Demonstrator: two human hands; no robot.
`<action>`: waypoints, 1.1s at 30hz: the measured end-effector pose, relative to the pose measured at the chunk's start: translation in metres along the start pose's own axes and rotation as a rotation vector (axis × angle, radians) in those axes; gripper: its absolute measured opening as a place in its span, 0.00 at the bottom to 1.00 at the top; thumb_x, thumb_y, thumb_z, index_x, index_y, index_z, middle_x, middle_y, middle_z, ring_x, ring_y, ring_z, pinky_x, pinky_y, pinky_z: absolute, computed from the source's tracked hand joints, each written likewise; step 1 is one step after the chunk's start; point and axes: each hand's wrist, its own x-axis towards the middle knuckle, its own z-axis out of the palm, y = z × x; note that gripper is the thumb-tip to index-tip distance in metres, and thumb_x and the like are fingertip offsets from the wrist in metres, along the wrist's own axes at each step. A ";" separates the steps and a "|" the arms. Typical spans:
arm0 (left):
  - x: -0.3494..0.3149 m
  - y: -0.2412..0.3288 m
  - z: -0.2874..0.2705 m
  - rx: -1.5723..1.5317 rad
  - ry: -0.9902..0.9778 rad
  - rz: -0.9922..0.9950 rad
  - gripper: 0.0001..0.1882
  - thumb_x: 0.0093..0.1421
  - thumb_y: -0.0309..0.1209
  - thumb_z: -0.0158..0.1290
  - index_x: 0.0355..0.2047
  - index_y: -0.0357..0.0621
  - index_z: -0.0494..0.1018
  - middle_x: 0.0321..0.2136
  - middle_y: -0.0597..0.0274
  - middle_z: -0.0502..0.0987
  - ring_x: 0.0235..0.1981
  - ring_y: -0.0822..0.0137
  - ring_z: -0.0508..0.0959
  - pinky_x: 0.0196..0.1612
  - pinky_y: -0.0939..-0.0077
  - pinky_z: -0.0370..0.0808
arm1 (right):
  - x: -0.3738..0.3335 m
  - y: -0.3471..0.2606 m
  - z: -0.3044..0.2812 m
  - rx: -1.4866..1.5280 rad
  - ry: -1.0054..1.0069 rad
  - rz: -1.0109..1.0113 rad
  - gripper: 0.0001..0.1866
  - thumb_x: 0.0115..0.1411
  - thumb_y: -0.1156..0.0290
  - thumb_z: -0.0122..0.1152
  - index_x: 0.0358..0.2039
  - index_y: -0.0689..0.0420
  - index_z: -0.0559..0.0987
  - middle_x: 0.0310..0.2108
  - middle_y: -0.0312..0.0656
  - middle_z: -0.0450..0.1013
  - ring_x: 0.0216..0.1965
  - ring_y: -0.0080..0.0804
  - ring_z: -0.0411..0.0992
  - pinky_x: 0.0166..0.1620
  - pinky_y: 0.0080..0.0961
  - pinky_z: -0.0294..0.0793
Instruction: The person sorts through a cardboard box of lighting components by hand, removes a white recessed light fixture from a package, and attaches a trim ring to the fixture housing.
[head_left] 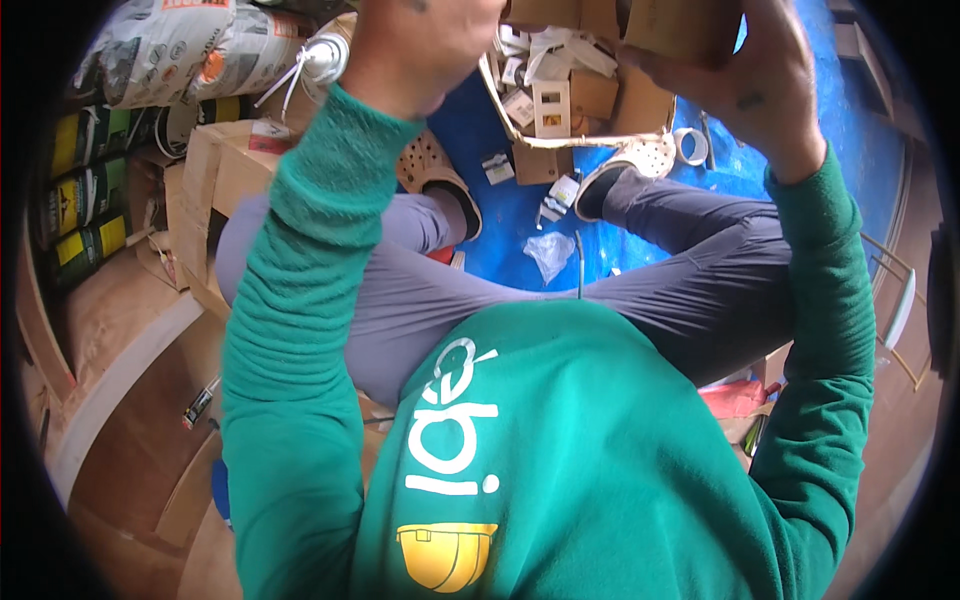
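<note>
At the top edge, my right hand (pixel 765 100) is closed round a brown cardboard box (pixel 685 28), its fingers spread along the underside and side. The box runs out of the picture, and an open flap (pixel 560 15) shows to its left. My left hand (pixel 430 50) is raised beside that flap; its fingers are cut off by the edge, so their grip cannot be seen. Below the raised hands, an open carton (pixel 650 108) on the floor is filled with small white and brown packages, among them a white box with square cut-outs (pixel 551 108).
My shoes stand on a blue sheet (pixel 500 262), near small packages (pixel 558 200), a clear plastic bag (pixel 549 256) and a tape roll (pixel 690 146). At left are filled sacks (pixel 150 55), a cardboard box (pixel 205 170) and stacked green-yellow packs (pixel 85 190). A wire rack (pixel 900 310) is at right.
</note>
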 end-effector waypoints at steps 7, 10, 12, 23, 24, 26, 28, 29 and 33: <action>0.006 -0.009 -0.002 0.733 0.070 0.574 0.19 0.51 0.21 0.58 0.45 0.43 0.82 0.51 0.52 0.79 0.52 0.53 0.79 0.53 0.64 0.79 | -0.010 0.028 0.006 0.243 -0.025 0.169 0.58 0.36 0.70 0.88 0.68 0.54 0.63 0.60 0.42 0.66 0.61 0.37 0.68 0.62 0.36 0.72; 0.003 0.002 -0.004 0.863 0.019 0.529 0.10 0.50 0.23 0.59 0.34 0.43 0.84 0.61 0.49 0.73 0.65 0.42 0.68 0.67 0.50 0.65 | -0.007 0.026 0.007 0.384 0.030 0.210 0.55 0.33 0.67 0.88 0.64 0.54 0.68 0.57 0.47 0.69 0.59 0.47 0.69 0.61 0.39 0.71; -0.001 0.011 -0.004 0.856 0.004 0.489 0.10 0.52 0.25 0.61 0.36 0.43 0.84 0.65 0.47 0.69 0.69 0.40 0.63 0.70 0.50 0.61 | -0.006 0.024 0.008 0.434 0.019 0.230 0.56 0.34 0.67 0.88 0.65 0.55 0.68 0.58 0.47 0.69 0.59 0.46 0.69 0.62 0.39 0.70; -0.004 0.016 0.000 1.023 -0.077 0.636 0.08 0.48 0.30 0.69 0.31 0.51 0.83 0.65 0.60 0.70 0.69 0.48 0.65 0.70 0.36 0.56 | -0.009 0.019 0.017 0.486 0.041 0.359 0.54 0.39 0.69 0.88 0.66 0.57 0.65 0.58 0.46 0.67 0.57 0.37 0.71 0.58 0.37 0.77; -0.005 0.021 0.003 0.964 -0.065 0.672 0.07 0.50 0.31 0.69 0.28 0.50 0.81 0.56 0.62 0.78 0.63 0.53 0.72 0.68 0.39 0.60 | -0.008 0.021 0.016 0.538 0.068 0.381 0.54 0.40 0.68 0.87 0.66 0.57 0.65 0.58 0.46 0.67 0.57 0.38 0.72 0.58 0.37 0.77; -0.010 0.020 0.008 0.924 -0.154 0.661 0.06 0.52 0.31 0.68 0.28 0.49 0.81 0.50 0.63 0.80 0.59 0.58 0.76 0.66 0.41 0.62 | -0.007 0.019 0.015 0.593 0.115 0.444 0.53 0.38 0.68 0.88 0.65 0.56 0.67 0.58 0.47 0.68 0.57 0.41 0.72 0.57 0.38 0.78; -0.011 0.016 0.015 0.878 -0.105 0.640 0.05 0.57 0.32 0.64 0.31 0.46 0.81 0.36 0.63 0.84 0.46 0.60 0.83 0.60 0.52 0.70 | -0.003 0.019 0.013 0.319 0.108 0.313 0.54 0.35 0.69 0.87 0.64 0.56 0.68 0.58 0.48 0.68 0.57 0.44 0.72 0.55 0.38 0.79; -0.011 0.017 0.017 0.836 -0.081 0.471 0.05 0.59 0.31 0.62 0.33 0.45 0.81 0.35 0.61 0.84 0.44 0.58 0.84 0.56 0.55 0.72 | -0.002 0.018 0.012 0.183 0.105 0.251 0.54 0.33 0.69 0.87 0.63 0.56 0.68 0.58 0.48 0.68 0.57 0.46 0.73 0.55 0.38 0.79; -0.009 0.012 0.021 0.521 0.042 0.076 0.11 0.62 0.26 0.57 0.44 0.36 0.80 0.31 0.54 0.85 0.31 0.57 0.86 0.38 0.70 0.81 | 0.004 -0.001 0.005 0.091 0.090 0.203 0.52 0.32 0.76 0.82 0.63 0.51 0.70 0.59 0.48 0.66 0.57 0.49 0.72 0.53 0.40 0.81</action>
